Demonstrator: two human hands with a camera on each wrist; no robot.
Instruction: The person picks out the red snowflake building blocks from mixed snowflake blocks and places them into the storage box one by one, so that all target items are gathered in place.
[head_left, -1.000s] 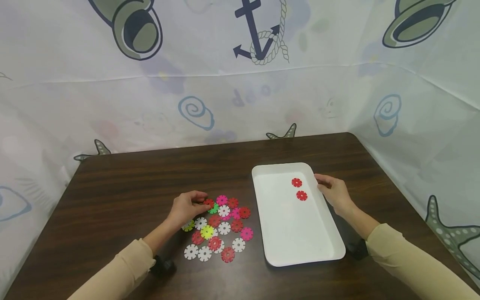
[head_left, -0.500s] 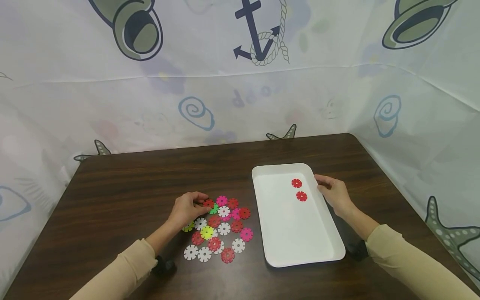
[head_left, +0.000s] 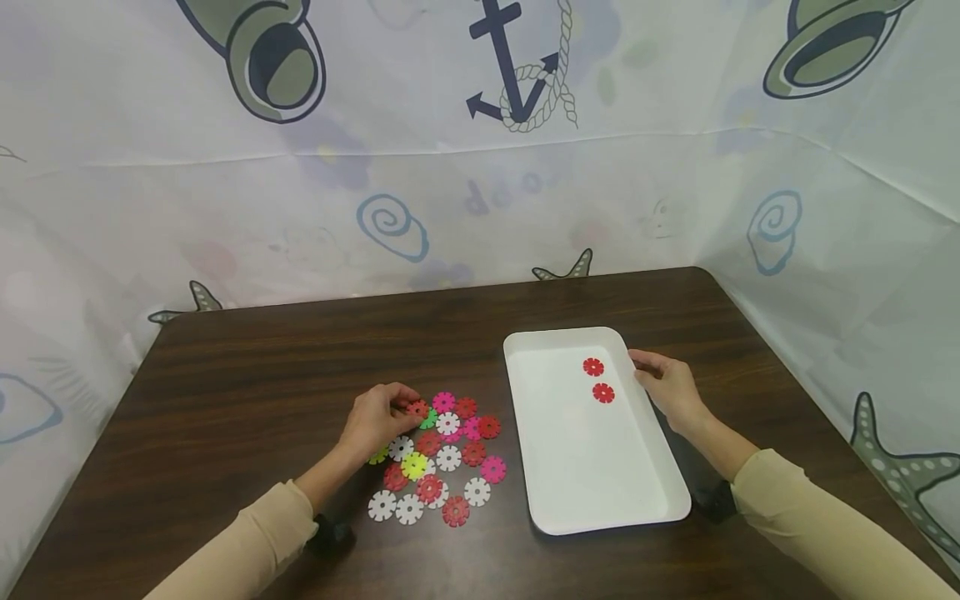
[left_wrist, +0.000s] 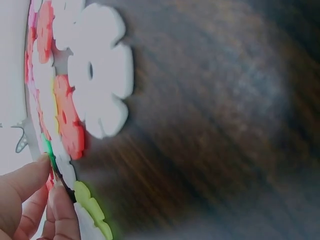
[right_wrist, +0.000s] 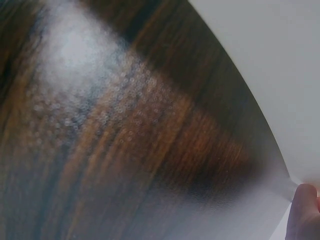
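My left hand (head_left: 377, 421) is at the upper left of a spread of notched, flower-shaped plastic discs. Its thumb and fingers pinch a red disc (head_left: 417, 408), partly hidden by the fingertips, beside a green disc (head_left: 430, 419). In the left wrist view, the fingers (left_wrist: 62, 210) close together among the discs, over a yellow-green disc (left_wrist: 92, 210). A white tray (head_left: 592, 467) stands to the right of the spread. On the tray's right rim, my right hand (head_left: 671, 390) holds the edge near the far corner. Two red discs (head_left: 603, 392) lie inside the tray near that hand.
White discs (head_left: 409, 508), pink discs (head_left: 493, 469) and more red discs (head_left: 455, 511) lie on the dark wooden table (head_left: 300, 358), several overlapping. A printed cloth (head_left: 465, 167) hangs behind and beside the table. Bare tabletop lies between the discs and the tray.
My left hand has shifted very slightly to the right, its fingertips still at the red disc. The right hand, the tray and its two discs keep their places.
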